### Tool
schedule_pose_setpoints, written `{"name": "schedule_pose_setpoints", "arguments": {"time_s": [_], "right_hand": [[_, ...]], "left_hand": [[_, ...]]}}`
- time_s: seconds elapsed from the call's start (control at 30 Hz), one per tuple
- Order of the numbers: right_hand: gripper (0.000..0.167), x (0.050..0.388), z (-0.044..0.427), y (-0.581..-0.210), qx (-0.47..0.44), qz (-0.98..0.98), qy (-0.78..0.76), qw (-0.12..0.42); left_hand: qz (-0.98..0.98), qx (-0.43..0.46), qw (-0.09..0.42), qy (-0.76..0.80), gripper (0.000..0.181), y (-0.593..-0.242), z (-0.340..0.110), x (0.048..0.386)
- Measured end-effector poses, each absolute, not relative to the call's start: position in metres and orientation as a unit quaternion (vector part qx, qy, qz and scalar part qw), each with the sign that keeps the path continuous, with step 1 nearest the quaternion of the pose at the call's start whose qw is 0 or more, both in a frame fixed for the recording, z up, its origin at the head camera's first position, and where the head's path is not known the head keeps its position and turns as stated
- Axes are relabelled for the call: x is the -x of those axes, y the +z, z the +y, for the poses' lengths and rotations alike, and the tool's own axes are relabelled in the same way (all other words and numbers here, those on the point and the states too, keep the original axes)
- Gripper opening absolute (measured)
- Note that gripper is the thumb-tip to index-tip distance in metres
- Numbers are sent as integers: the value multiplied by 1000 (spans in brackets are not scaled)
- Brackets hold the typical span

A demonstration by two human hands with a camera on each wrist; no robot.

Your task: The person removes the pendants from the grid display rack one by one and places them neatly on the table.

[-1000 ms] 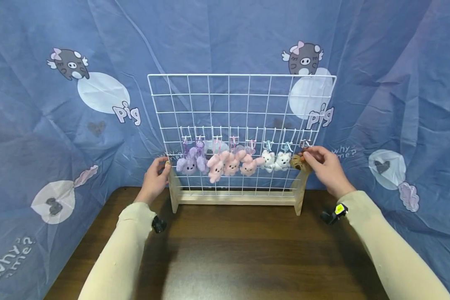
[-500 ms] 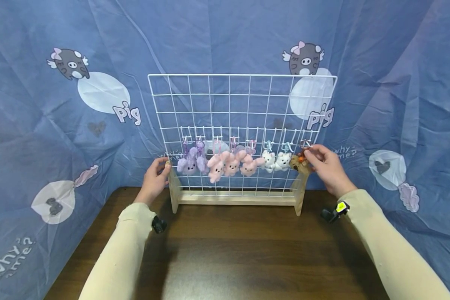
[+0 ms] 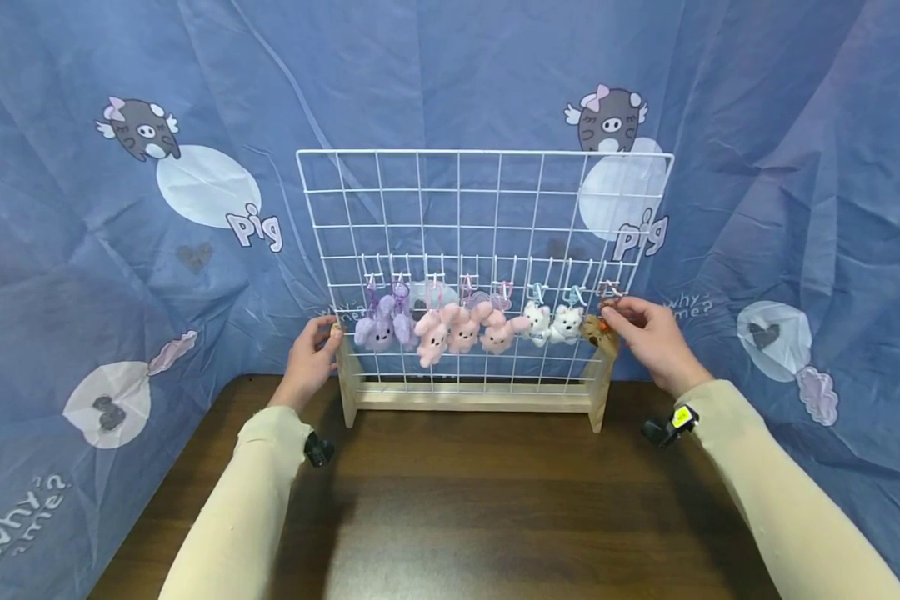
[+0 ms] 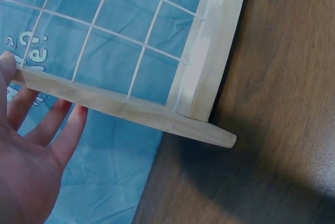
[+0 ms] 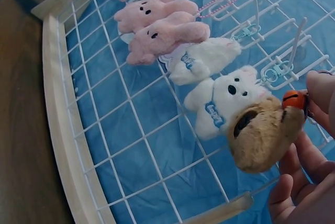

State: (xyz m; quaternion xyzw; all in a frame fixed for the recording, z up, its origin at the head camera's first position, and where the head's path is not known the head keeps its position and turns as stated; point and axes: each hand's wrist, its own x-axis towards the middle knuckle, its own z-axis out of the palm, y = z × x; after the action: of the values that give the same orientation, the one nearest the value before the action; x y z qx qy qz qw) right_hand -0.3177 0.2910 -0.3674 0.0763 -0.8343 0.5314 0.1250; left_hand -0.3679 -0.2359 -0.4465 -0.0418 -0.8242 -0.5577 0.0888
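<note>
My left hand (image 3: 312, 354) grips the left wooden side post (image 4: 125, 110) of a white wire grid rack (image 3: 457, 208), thumb in front and fingers behind. At the rack's right end, my right hand (image 3: 656, 343) pinches the top of a brown plush keychain (image 5: 261, 137) beside its orange bell (image 5: 294, 99). That plush hangs tilted against a white bear plush (image 5: 230, 96); its face is mostly out of sight. Along the same row of white hooks hang purple plushes (image 3: 378, 332), pink bunny plushes (image 3: 432, 335) and another white plush (image 3: 537, 322).
The rack stands on a wooden base bar (image 3: 472, 402) near the back of a dark brown table (image 3: 480, 517). Blue printed cloth (image 3: 450, 75) surrounds the table behind and at the sides.
My right hand has shifted slightly at the brown plush, whose position has changed a little and whose orange bell shows more than a second ago. The left hand stays on the post.
</note>
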Motion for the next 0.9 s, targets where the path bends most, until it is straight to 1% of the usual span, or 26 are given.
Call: {"name": "schedule_pose_setpoints", "arguments": {"time_s": [0.2, 0.43, 0.63, 0.8, 0.9], "right_hand": [[36, 314, 292, -369, -97, -823, 544, 132], [37, 306, 289, -364, -96, -814, 556, 137], [27, 299, 286, -359, -103, -792, 585, 145], [26, 293, 283, -354, -115, -779, 598, 148], [23, 290, 284, -353, -126, -764, 617, 140]], "left_hand": [[-823, 37, 85, -560, 45, -447, -235, 368], [-823, 36, 81, -562, 46, -446, -235, 368], [-822, 35, 79, -563, 46, -445, -236, 367], [-821, 33, 80, -565, 45, -444, -236, 367], [-820, 36, 80, -565, 45, -444, -236, 368]]}}
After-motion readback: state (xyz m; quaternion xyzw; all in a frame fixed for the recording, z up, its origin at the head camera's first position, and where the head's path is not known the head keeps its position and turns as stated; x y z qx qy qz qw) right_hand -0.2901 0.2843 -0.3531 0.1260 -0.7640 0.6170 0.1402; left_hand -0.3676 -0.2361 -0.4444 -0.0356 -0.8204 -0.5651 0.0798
